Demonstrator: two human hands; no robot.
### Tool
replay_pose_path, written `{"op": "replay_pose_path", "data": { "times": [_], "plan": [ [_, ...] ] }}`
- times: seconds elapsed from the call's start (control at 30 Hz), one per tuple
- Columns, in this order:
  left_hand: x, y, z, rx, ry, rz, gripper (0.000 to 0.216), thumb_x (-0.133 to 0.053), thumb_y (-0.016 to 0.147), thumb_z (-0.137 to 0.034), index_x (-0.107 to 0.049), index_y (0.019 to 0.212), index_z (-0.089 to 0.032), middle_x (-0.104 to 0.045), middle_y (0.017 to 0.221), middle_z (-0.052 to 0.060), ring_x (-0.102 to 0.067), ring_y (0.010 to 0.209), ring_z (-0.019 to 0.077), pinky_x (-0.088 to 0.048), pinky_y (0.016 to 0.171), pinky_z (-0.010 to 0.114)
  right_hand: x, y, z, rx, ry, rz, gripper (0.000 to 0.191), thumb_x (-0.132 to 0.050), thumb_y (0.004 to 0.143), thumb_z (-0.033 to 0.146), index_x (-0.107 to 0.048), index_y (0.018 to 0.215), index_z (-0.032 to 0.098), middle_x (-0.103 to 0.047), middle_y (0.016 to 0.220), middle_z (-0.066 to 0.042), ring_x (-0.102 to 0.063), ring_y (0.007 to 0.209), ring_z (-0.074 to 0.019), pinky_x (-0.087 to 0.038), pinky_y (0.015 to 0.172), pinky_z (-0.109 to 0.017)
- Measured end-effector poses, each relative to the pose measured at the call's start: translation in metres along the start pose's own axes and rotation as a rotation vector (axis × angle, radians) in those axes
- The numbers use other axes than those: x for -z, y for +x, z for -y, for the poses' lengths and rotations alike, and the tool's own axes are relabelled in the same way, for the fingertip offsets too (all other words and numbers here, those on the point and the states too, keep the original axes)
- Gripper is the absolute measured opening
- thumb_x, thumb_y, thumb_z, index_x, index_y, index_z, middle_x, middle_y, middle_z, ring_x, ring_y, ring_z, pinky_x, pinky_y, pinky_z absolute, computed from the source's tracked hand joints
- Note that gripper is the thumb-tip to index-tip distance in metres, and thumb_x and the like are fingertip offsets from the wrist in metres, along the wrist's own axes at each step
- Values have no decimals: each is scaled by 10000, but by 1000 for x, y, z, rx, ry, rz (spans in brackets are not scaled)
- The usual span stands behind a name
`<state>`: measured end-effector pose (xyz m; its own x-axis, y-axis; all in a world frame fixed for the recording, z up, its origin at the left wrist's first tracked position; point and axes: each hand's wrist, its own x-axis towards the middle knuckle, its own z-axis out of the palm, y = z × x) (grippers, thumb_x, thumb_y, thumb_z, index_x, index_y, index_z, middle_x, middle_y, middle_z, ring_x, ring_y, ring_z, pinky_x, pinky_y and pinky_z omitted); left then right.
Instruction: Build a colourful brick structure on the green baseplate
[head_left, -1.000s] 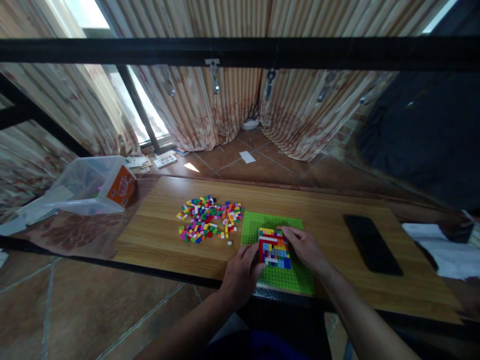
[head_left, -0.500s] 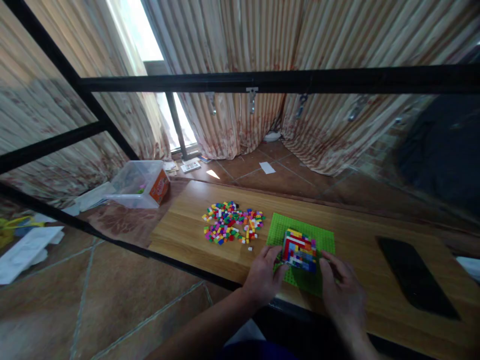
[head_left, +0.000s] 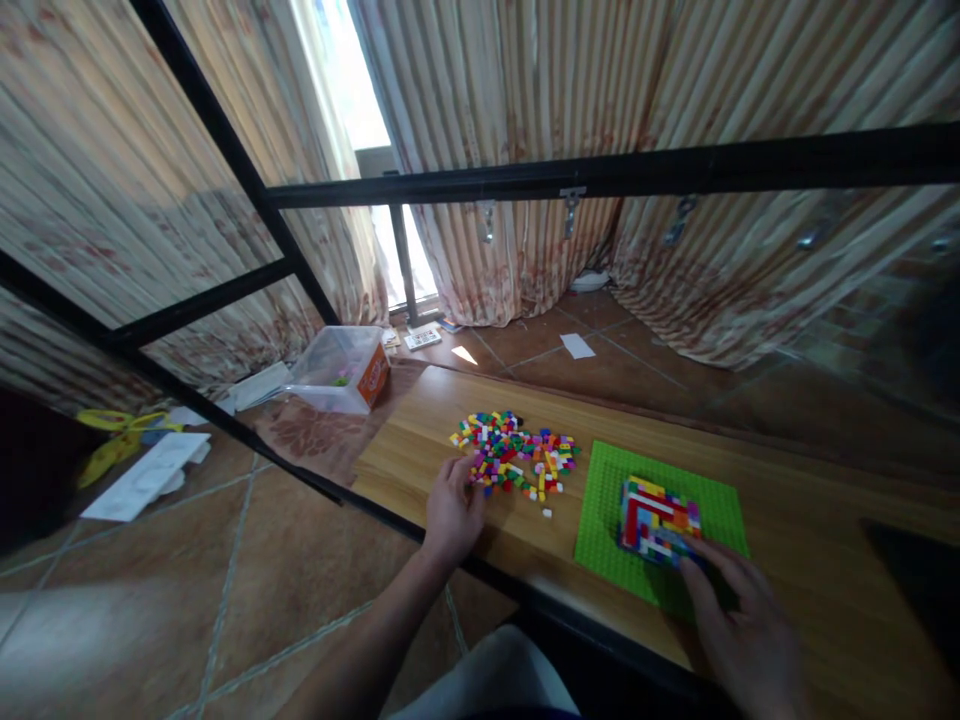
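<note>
My left hand [head_left: 455,512] is at the near left edge of a pile of small loose toy bricks [head_left: 510,455]. Its fingers are bent but apart, and I make out no brick between them. On a green studded baseplate [head_left: 604,500] sits a low, roughly square build of many-coloured bricks [head_left: 652,515], with red and white rows showing on top. My right hand [head_left: 739,610] is at the near right corner of this build. Thumb and forefinger stand apart there, their tips at or touching the corner, which they partly cover.
The wooden table [head_left: 420,420] has a dark flat panel [head_left: 907,570] at its right. One white brick [head_left: 547,513] lies apart from the pile. A clear plastic box [head_left: 337,370] stands on the floor beyond the left end. A black metal frame [head_left: 465,187] crosses in front of curtains.
My left hand has left the build's left side and moved left to the loose bricks. My right hand has come in to the build's near right corner. The view has swung left.
</note>
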<state>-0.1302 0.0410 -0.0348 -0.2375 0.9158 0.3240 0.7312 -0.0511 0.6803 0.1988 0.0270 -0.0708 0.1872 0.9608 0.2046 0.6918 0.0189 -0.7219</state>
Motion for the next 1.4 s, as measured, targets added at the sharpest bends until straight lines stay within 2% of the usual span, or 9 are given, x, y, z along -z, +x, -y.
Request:
{"op": "replay_pose_path", "data": {
  "times": [0.17,0.4,0.7,0.9,1.1,1.27,1.4],
  "plan": [
    [13,8,26,101,75,-58,384,-470,811,-74,-565,1173,-158,-579,1080,90,-611,956,198,-522,870,373,0,-1,-4,2,13,-1,476,-478,798,617,-642,1065,258,-604,1183,-83,-562,1104,-309,-414,982,-482],
    [16,27,45,-15,122,95,396,-467,765,-18,-647,1083,-170,-581,1106,102,-588,1024,214,-499,931,371,0,-2,-3,-8,-40,-15,546,-444,787,660,-652,1052,231,-608,1179,-93,-574,1077,-315,-446,924,-473],
    [10,20,37,-67,120,78,292,-534,784,-83,-663,1027,-179,-593,1080,101,-586,1022,229,-508,930,404,0,-2,-5,-7,-61,-13,559,-437,782,670,-650,1056,232,-613,1177,-93,-572,1082,-317,-441,931,-480],
    [11,11,31,-133,77,103,448,-500,708,-4,-624,1108,-161,-548,1181,120,-552,1108,229,-481,978,395,1,-3,-3,16,-42,-24,542,-440,792,655,-648,1061,232,-617,1173,-94,-577,1072,-306,-452,923,-465],
    [11,0,29,-205,82,123,369,-546,724,-71,-638,1066,-176,-543,1206,122,-550,1114,247,-482,958,416,0,-3,-3,48,-58,-35,555,-426,807,663,-652,1065,226,-618,1159,-94,-576,1074,-300,-436,942,-461],
    [7,4,30,-257,127,171,369,-547,762,-100,-640,1105,-198,-543,1225,116,-545,1123,257,-463,964,444,-2,-3,-1,18,-26,-50,545,-450,798,663,-659,1045,225,-624,1152,-90,-585,1060,-286,-447,935,-442],
    [7,10,31,-279,108,185,278,-555,788,-124,-650,1042,-185,-551,1209,121,-533,1145,264,-458,968,445,-4,-4,0,20,-30,-62,545,-451,802,661,-660,1047,221,-623,1151,-95,-581,1068,-289,-436,945,-452]
  ]
}}
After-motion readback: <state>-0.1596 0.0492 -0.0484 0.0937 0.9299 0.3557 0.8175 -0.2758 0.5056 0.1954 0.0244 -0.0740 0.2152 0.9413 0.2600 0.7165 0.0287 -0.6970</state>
